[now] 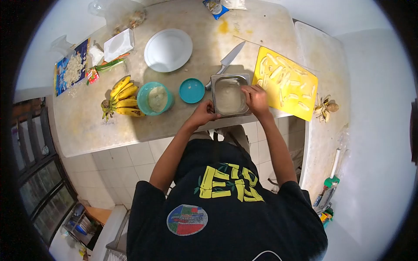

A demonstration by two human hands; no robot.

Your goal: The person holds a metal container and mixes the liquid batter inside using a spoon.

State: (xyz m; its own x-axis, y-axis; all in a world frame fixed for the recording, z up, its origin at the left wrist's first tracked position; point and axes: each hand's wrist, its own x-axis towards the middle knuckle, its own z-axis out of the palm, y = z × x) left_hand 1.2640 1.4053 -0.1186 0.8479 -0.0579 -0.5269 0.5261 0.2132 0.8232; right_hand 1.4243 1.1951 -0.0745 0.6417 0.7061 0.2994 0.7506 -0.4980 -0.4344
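Note:
A square metal pan point(230, 112) holding pale, creamy batter stands near the table's front edge. My left hand point(203, 114) grips its front left corner, thumb along the front side. My right hand point(256, 99) is over the pan's right rim, fingers pinched together; what is between them, if anything, is too small to make out. Right of the pan, several banana slices point(285, 79) lie spread on a yellow cutting board point(305, 114). A knife point(231, 55) rests behind the pan, blade pointing away. To the left sits a round teal lid point(191, 90).
A teal tub point(141, 101) with pale contents stands beside a bunch of bananas point(124, 98). Farther back are a white plate point(168, 50), a white box point(119, 45) and a blue packet point(215, 8). Banana peels point(324, 108) lie right of the board.

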